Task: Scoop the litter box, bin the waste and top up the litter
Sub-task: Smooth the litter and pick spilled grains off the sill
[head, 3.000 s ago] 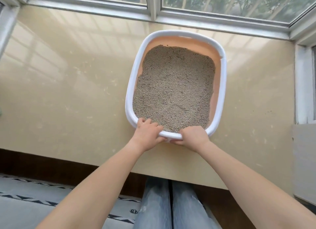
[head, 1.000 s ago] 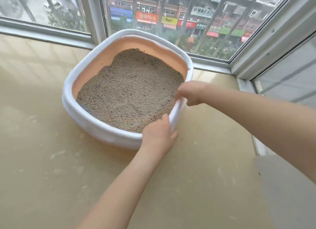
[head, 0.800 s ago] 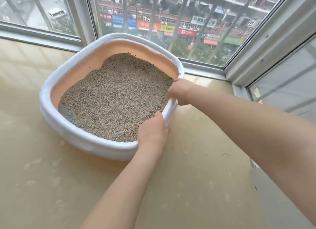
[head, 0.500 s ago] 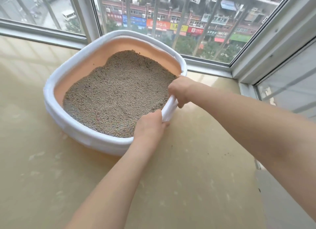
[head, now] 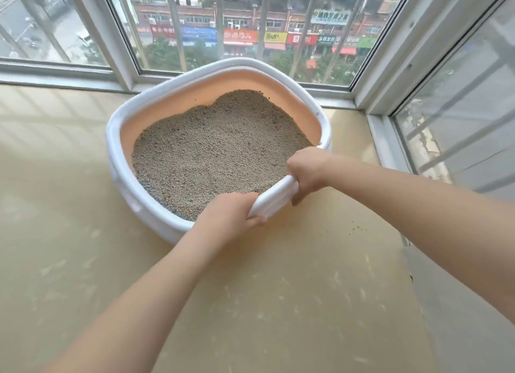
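Note:
A white litter box (head: pixel 145 205) with a peach inner wall sits on the beige sill by the window corner. Grey-brown litter (head: pixel 217 152) fills it, heaped higher toward the far side. My left hand (head: pixel 227 218) grips the near rim, fingers curled over into the box and thumb on the outer wall. My right hand (head: pixel 308 170) grips the same rim a little farther right, fingers wrapped under its outer edge. A short stretch of white rim shows between the two hands.
The beige sill (head: pixel 306 289) stretches around the box, with a few stray litter grains (head: pixel 358 227) to the right. Window frames (head: pixel 122 52) stand right behind the box and along the right side (head: pixel 390 99). A street lies far below outside.
The box has shifted toward the window corner and the view has turned with it. Both hands have slid closer together along the near rim and kept their hold.

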The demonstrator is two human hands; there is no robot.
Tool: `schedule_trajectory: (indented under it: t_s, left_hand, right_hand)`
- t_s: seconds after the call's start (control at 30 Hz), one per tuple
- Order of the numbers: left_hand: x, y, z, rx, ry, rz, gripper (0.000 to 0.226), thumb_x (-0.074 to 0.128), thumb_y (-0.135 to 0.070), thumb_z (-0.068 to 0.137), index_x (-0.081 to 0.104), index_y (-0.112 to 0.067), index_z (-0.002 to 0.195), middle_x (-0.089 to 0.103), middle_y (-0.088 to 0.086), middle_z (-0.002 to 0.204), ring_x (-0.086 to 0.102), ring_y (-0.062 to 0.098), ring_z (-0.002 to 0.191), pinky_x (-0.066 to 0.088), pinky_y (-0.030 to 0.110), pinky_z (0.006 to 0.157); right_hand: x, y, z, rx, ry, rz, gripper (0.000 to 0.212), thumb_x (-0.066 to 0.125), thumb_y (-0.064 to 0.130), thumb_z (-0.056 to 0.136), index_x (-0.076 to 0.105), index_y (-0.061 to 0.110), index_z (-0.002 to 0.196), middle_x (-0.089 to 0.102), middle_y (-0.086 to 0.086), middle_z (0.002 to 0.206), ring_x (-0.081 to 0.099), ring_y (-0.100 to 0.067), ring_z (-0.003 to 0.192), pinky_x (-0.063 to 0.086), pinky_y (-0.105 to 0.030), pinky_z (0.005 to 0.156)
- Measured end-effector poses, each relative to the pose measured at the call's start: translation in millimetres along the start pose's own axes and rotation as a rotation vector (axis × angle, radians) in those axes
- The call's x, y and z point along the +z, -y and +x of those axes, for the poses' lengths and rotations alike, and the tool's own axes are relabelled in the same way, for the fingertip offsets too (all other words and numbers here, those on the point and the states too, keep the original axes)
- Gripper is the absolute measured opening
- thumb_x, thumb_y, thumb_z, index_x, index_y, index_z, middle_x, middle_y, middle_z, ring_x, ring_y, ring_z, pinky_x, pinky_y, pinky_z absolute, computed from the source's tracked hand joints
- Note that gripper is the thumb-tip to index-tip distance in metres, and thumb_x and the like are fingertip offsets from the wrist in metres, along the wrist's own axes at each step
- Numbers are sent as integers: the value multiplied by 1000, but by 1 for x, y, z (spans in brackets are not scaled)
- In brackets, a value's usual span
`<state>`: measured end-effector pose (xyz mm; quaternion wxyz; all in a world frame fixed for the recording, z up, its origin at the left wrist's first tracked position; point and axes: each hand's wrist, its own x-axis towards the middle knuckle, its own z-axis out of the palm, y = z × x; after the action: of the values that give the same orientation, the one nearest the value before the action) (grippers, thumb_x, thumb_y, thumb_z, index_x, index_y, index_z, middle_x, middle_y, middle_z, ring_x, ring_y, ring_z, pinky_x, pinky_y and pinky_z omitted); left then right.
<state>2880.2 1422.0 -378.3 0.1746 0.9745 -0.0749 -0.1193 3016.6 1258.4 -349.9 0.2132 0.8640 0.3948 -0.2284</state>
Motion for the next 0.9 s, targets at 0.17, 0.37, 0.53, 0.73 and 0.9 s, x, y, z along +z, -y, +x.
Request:
schedule_trajectory:
  t_s: [0.17,0.37,0.53,0.73,0.9]
  left_hand:
    - [-4,-3,10,103,29,1,30,59,-51,85,53,-23,95,58,-4,81,55,21,80,31,30,61]
    - [0,-8,31,183,63,15,31,61,-53,82,57,-25,95,54,-10,73,52,18,74,34,30,59]
    - [3,-16,46,244,80,35,32,62,-52,81,57,-22,93,60,-5,78,55,20,78,40,32,62]
    - [-1,-25,65,296,135,52,29,63,-51,81,58,-27,96,50,-12,69,51,18,75,36,31,61]
    - [-4,-32,82,350,159,81,29,64,-51,81,59,-28,98,54,-10,74,51,18,76,34,30,59]
  right_hand:
    - [21,-14,-24,51,-75,208,53,60,74,70,55,21,70,51,6,61,56,-21,69,37,-29,57]
    - [39,-25,-39,141,-118,266,62,57,78,68,63,17,73,59,3,62,57,-21,65,37,-29,53]
    - [52,-33,-47,183,-154,275,65,55,79,67,62,15,71,57,1,60,53,-20,61,33,-29,50]
    - [63,-42,-59,253,-184,320,67,57,79,67,60,12,67,56,0,59,49,-18,56,31,-28,49]
    - [72,-49,-68,295,-214,359,67,58,79,67,55,12,62,51,1,55,48,-20,56,28,-28,48]
